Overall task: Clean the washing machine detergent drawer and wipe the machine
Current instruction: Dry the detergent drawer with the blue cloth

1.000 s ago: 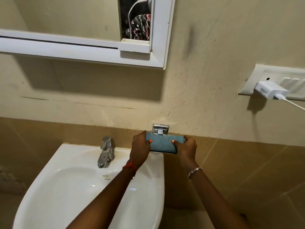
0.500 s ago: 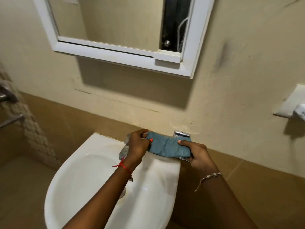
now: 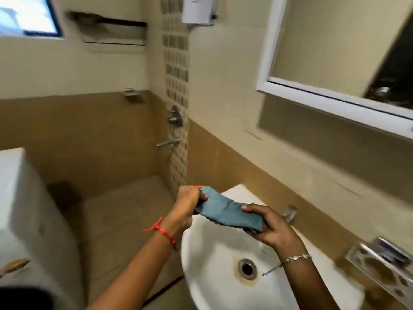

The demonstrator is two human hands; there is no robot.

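A folded blue-grey cloth (image 3: 225, 212) is stretched between both hands above the left rim of the white washbasin (image 3: 212, 274). My left hand (image 3: 187, 204) pinches its left end, and my right hand (image 3: 266, 227) grips its right end from below. The white washing machine (image 3: 26, 211) stands at the far left, only its side and top corner showing. The detergent drawer is not in view.
A basin tap (image 3: 289, 212) sits behind my right hand. A metal soap dish (image 3: 384, 267) is fixed to the wall at right, a white-framed mirror cabinet (image 3: 335, 70) above it. Wall taps (image 3: 172, 130) are in the corner. Tiled floor lies between machine and basin.
The cloth has come off the metal soap dish and moved left over the basin, still held by both hands. The view has swung left, bringing the washing machine into sight.
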